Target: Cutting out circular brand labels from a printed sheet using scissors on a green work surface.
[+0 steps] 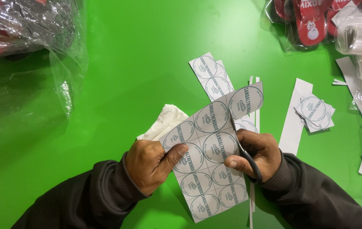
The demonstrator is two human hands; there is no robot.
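Note:
My left hand [151, 163] grips the left edge of a white sheet [208, 169] printed with round blue-grey labels in a grid, thumb pressed on top. My right hand [255, 152] holds black-handled scissors [242, 148], whose blades reach up into the sheet between two columns of labels. The sheet's upper right strip [244, 101] bends up and away from the cut. A crumpled white tissue [166, 121] lies under the sheet, beside my left hand.
A cut strip of two labels [210, 76] lies on the green table [138, 55]. A small pile of cut labels [314, 111] and white paper offcuts [293, 123] lie to the right. Clear plastic bags with red sandals sit at top left [24, 25] and top right [312, 21].

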